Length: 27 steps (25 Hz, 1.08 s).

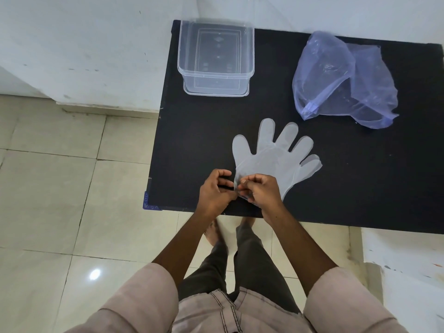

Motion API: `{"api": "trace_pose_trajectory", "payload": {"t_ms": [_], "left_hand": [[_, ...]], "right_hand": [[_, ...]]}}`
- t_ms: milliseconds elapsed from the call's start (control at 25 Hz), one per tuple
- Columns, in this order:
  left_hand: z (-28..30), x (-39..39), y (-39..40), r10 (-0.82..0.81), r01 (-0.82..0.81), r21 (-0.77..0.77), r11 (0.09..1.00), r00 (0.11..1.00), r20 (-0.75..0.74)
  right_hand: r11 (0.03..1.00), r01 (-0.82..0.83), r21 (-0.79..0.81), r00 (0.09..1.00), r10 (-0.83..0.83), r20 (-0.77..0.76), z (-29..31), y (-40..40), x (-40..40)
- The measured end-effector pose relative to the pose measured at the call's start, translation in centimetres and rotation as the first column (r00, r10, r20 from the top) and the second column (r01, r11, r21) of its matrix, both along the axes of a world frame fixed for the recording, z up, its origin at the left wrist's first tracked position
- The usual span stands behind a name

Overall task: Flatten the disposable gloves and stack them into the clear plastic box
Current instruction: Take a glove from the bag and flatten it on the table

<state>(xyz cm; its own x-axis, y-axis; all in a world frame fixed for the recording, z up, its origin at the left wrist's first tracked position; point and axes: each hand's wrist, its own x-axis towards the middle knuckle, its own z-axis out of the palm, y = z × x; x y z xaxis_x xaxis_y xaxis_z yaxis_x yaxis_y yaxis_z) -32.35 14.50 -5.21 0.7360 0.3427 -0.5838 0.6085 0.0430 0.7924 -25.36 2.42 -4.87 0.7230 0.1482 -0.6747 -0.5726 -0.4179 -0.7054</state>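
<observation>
A thin translucent disposable glove [271,155] lies flat on the black table [348,179], its five fingers spread and pointing away from me. My left hand [216,191] and my right hand [260,191] meet at the glove's cuff near the table's front edge, both pinching the cuff's thin plastic. The clear plastic box [215,57] stands open at the table's far left corner, and I see no glove inside it. My right hand hides part of the cuff.
A crumpled bluish plastic bag [341,80] lies at the far right of the table. The table's left edge borders a tiled floor [60,188]. A white wall runs behind. My legs and feet stand just below the front edge.
</observation>
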Motion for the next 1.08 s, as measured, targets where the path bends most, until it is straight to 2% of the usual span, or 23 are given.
{"api": "trace_pose_trajectory", "payload": {"t_ms": [160,280,480,720,840,960,1080], "left_hand": [[-0.5,-0.2,0.1,0.12,-0.12,-0.004,0.993,0.993,-0.009],[-0.8,-0.2,0.2,0.147,-0.147,-0.04,0.988,0.989,-0.004],[-0.9,-0.1,0.2,0.191,-0.189,-0.091,0.978,0.981,0.017],[-1.0,0.2,0.2,0.195,-0.192,-0.131,0.973,0.981,0.012],[-1.1,0.1,0.3,0.187,-0.187,-0.062,0.98,0.982,-0.002],[-1.4,-0.3,0.4,0.062,-0.059,0.112,0.992,0.998,-0.028],[-1.6,-0.1,0.2,-0.033,0.041,0.213,0.976,0.999,-0.042]], "right_hand": [[0.967,-0.18,-0.179,0.966,0.208,0.154,-0.6,0.1,-0.3],[0.934,-0.261,-0.244,0.924,0.315,0.215,-0.8,0.5,-0.7],[0.904,-0.292,-0.314,0.887,0.378,0.264,-1.0,1.0,-1.0],[0.906,-0.252,-0.341,0.894,0.353,0.276,-1.2,1.3,-0.8],[0.909,-0.236,-0.342,0.901,0.337,0.274,-1.4,1.1,-0.7],[0.935,-0.216,-0.283,0.938,0.279,0.204,-1.4,0.8,-0.2],[0.958,-0.196,-0.211,0.961,0.23,0.152,-1.2,0.7,0.2]]}}
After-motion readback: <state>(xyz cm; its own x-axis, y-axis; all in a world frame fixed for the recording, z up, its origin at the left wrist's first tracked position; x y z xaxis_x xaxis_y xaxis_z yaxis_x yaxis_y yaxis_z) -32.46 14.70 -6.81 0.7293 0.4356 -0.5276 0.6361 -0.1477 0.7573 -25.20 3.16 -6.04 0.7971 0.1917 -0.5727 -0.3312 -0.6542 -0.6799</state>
